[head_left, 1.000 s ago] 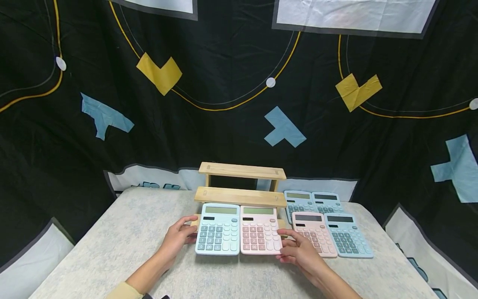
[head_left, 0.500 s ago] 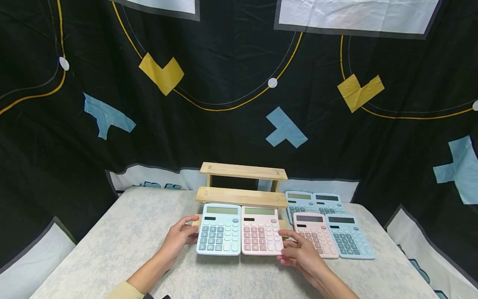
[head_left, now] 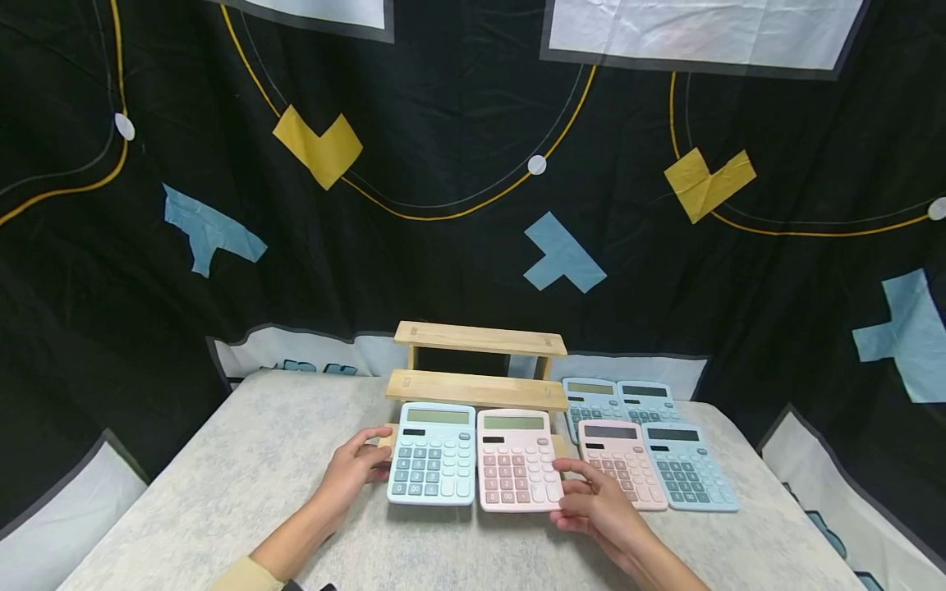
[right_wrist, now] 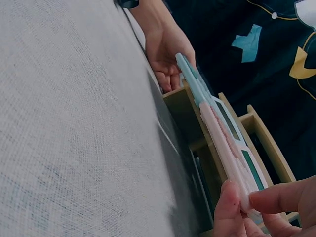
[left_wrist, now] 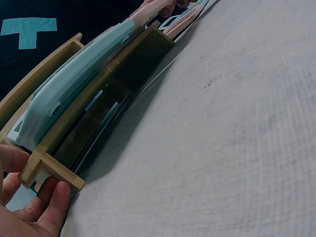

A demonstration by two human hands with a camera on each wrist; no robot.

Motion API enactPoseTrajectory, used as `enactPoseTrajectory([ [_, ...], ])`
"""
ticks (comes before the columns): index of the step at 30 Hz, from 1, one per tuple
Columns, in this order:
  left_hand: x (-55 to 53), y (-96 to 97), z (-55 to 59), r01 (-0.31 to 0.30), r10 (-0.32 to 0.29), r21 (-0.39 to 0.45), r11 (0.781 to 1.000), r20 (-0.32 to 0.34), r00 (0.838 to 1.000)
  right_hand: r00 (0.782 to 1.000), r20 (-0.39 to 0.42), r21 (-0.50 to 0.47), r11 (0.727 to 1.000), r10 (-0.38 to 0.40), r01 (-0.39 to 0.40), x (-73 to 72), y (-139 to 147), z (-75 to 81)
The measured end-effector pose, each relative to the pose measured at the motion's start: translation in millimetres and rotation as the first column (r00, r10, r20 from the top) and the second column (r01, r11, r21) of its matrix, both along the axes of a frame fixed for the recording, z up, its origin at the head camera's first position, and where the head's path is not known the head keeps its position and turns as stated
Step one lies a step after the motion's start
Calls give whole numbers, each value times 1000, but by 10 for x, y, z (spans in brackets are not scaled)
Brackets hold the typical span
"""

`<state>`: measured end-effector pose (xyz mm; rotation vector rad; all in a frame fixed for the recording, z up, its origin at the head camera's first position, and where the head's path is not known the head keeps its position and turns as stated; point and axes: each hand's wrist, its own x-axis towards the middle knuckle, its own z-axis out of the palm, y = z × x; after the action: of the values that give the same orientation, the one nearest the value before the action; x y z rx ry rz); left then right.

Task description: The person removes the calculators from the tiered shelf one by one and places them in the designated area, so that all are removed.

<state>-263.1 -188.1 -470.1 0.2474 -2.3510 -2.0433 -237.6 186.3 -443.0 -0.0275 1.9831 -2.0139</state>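
Observation:
A stepped wooden rack [head_left: 476,389] stands mid-table. On its front tier a light blue calculator [head_left: 432,453] leans at the left, and a pink calculator [head_left: 517,461] is beside it on the right. My left hand [head_left: 353,466] holds the left end of the rack; in the left wrist view its fingers [left_wrist: 54,205] curl at the wooden end piece [left_wrist: 63,172]. With my right hand [head_left: 591,498] I pinch the pink calculator by its lower right edge. The right wrist view shows the thumb and index finger [right_wrist: 279,197] on opposite faces of it.
Right of the rack, a pink calculator [head_left: 624,468] and a blue calculator [head_left: 691,468] lie on the pale table [head_left: 244,460]. Behind them are two more blue calculators, one at the left [head_left: 591,400] and one at the right [head_left: 650,400]. A dark patterned cloth [head_left: 443,263] hangs behind.
The pink calculator in my right hand has shifted slightly toward me and now sits a little lower than the blue one. My left hand stays at the rack's end.

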Motion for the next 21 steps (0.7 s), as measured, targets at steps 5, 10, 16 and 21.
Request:
enactPoseTrajectory([
  [5, 1, -7, -4, 3, -3, 10, 1000, -6, 1000, 1000, 12, 2, 1000, -5, 5, 17, 21, 21],
  [10, 10, -13, -2, 11, -11, 14, 1000, -4, 1000, 1000, 8, 20, 1000, -3, 2, 47, 54, 31],
  [16, 13, -14, 1, 15, -15, 15, 1000, -2, 1000, 1000, 7, 44, 999, -12, 12, 95, 109, 40],
  [21, 19, -14, 11, 13, -13, 16, 1000, 0, 1000, 1000, 25, 59, 998, -16, 14, 121, 170, 46],
])
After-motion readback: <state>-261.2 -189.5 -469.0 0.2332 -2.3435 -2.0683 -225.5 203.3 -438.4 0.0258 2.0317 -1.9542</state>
